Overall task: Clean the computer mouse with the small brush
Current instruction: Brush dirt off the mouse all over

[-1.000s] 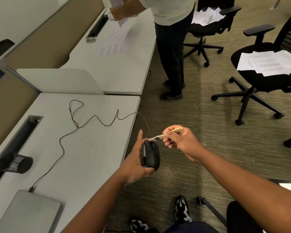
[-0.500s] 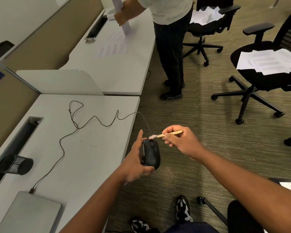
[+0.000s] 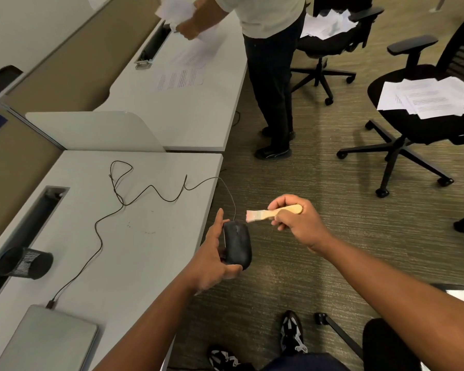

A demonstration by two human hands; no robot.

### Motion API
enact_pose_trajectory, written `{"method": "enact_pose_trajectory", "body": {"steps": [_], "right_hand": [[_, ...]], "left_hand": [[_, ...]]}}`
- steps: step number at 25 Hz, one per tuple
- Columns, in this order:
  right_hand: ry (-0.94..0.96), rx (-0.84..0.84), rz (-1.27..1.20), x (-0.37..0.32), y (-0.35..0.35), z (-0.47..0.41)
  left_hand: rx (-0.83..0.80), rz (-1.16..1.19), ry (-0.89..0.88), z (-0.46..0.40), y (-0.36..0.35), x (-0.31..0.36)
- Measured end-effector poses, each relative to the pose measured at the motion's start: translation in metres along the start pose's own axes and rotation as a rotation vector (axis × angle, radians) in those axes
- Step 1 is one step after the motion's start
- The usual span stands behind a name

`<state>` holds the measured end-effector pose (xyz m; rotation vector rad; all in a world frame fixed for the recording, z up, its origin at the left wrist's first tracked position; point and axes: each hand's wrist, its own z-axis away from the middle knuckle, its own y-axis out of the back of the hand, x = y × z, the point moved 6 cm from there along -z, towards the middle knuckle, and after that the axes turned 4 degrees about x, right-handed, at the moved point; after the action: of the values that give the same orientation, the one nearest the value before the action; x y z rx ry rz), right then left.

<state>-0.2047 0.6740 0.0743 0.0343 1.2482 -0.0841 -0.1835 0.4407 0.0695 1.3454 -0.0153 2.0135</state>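
Note:
My left hand (image 3: pixel 212 255) grips a black computer mouse (image 3: pixel 237 242) from its left side and underside, holding it in the air just off the desk's right edge. The thumb lies along the mouse's left flank. Its thin black cable (image 3: pixel 145 195) snakes back over the white desk (image 3: pixel 134 236) to a closed grey laptop (image 3: pixel 46 341). My right hand (image 3: pixel 296 220) pinches the wooden handle of a small brush (image 3: pixel 272 213). The pale bristles point left and sit just above the mouse's front end.
A black mesh pen cup (image 3: pixel 24 262) lies on the desk at the left. A person (image 3: pixel 271 76) stands ahead at the neighbouring desk handling papers. Two black office chairs (image 3: pixel 423 103) with paper sheets stand on the carpet to the right. My shoes (image 3: pixel 291 333) show below.
The brush has swept a little forward and up along the mouse's front end. My left hand keeps its hold. The person ahead has moved the papers.

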Motion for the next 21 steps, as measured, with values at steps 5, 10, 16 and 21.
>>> {"method": "enact_pose_trajectory", "body": {"steps": [5, 10, 16, 21], "right_hand": [[-0.014, -0.109, -0.004, -0.003, -0.015, 0.002], [-0.032, -0.135, 0.039, -0.002, -0.019, 0.005], [-0.029, -0.163, 0.061, 0.001, -0.023, 0.01], [-0.032, -0.169, 0.092, 0.0, -0.02, 0.01]], "left_hand": [[0.011, -0.004, -0.003, -0.002, 0.001, -0.002], [0.041, -0.02, -0.008, -0.005, 0.001, -0.006], [0.07, 0.006, 0.015, -0.008, 0.002, -0.015], [0.081, 0.007, 0.018, -0.009, 0.002, -0.019]]}}
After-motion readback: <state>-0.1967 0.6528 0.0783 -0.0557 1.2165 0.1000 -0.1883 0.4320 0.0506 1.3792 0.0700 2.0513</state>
